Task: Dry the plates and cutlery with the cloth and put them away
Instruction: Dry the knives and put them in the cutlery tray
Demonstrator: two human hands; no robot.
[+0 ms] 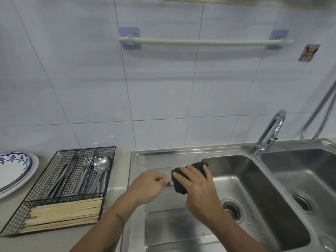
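Meanwhile, a utensil is wrapped in cloth over the sink

Both hands meet above the steel sink [254, 179]. Right hand [198, 190] curls its fingers round a dark bunched cloth [183, 179]; left hand [147, 186] pinches a thin metal utensil handle [168, 184], its far end hidden in the cloth. Patterned plates [12, 173] and a black wire cutlery tray [60, 190] sit on the counter to the left.

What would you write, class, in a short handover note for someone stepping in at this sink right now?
Left hand pinches a thin piece of cutlery; its type is hidden. Right hand grips the dark cloth around it, above the sink. Done: plates stacked far left; knives, forks and spoons in the wire tray, chopsticks in front. Left: finish drying this piece and put it in the tray.
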